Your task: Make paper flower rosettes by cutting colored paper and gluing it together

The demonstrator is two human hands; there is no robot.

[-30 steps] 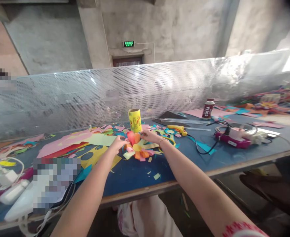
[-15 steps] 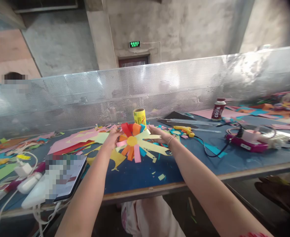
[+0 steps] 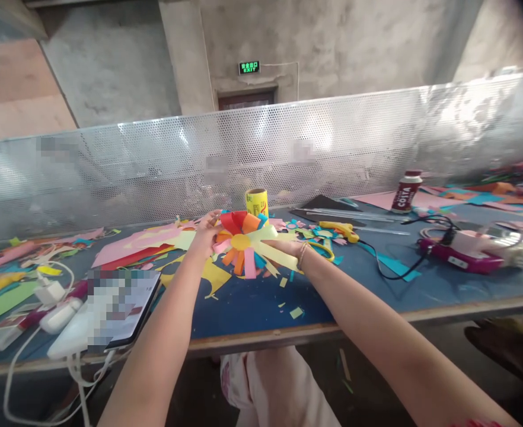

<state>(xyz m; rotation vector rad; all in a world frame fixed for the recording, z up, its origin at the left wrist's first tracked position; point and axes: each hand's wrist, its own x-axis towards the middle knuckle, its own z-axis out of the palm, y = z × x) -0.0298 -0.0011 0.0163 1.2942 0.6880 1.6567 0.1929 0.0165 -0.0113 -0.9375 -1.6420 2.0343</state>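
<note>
Above the blue surface (image 3: pixel 244 305), a paper flower (image 3: pixel 241 243) is held between both hands.
Its edges are grasped by the left hand (image 3: pixel 203 234) and the right hand (image 3: pixel 283 248); looped paper petals are fanned round a yellow disc.

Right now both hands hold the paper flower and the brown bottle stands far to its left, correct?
No: the head view shows the brown bottle far to the right of the paper flower. The left hand and right hand both hold it.
</note>
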